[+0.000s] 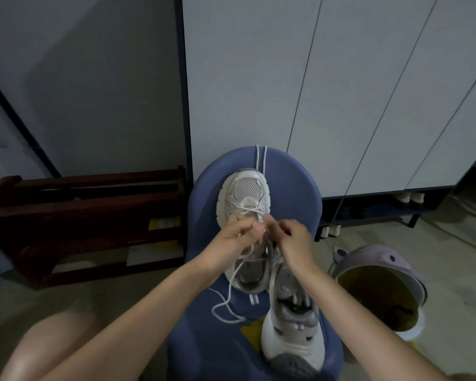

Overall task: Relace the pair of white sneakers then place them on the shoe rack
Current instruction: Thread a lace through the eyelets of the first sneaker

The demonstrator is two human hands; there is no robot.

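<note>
Beside a purple bin (396,261) of murky contents, left hand (235,232) and right hand (294,235) pinching the lace (259,215) over a white sneaker (243,199) on the blue stool (294,193).

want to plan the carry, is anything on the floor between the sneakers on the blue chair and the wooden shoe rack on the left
Nothing visible blocks it. The sneakers sit on the blue chair, and the dark wooden shoe rack stands right beside the chair's left edge. The purple bin is on the opposite side.
</note>
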